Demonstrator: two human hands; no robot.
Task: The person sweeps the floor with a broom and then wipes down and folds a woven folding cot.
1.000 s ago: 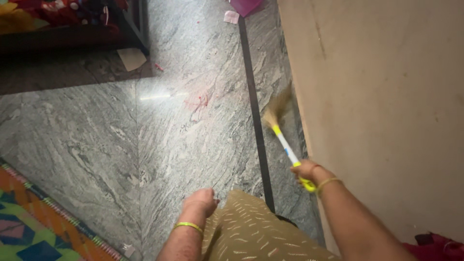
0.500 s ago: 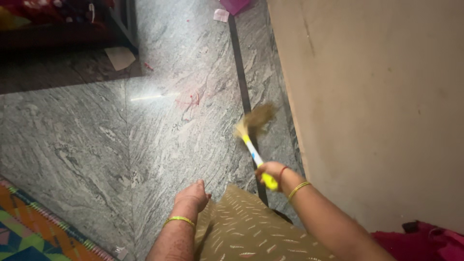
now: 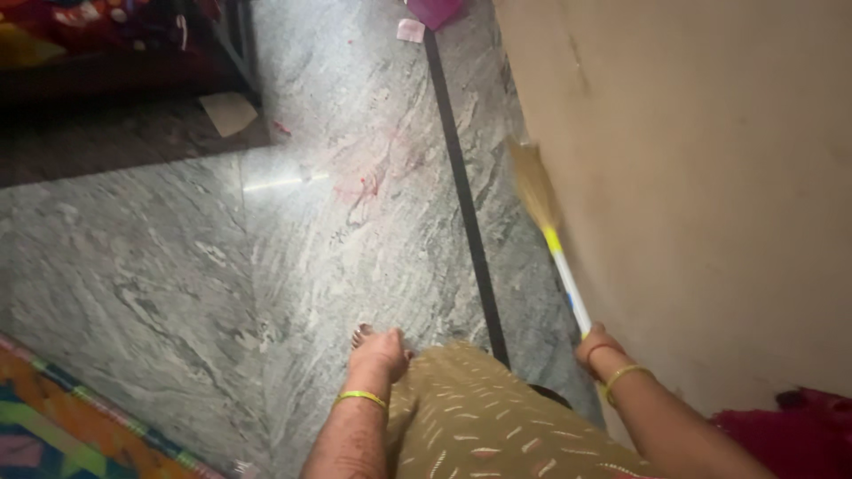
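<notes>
My right hand grips the end of a short broom with a white, yellow and blue handle. Its straw-coloured bristles point away from me along the foot of the beige wall, blurred by motion. My left hand rests with fingers curled against my knee, which is covered in olive patterned cloth. It holds nothing. Both wrists wear yellow bangles.
Grey veined stone floor with a dark inlay strip running away from me. Red marks and paper scraps lie on it. A colourful rug lies at lower left, dark furniture at upper left, red cloth at lower right.
The broom has swung from the dark strip back to the right, against the wall, with the bristles now pointing further away. My right hand moved right. The left hand stayed at the knee.
</notes>
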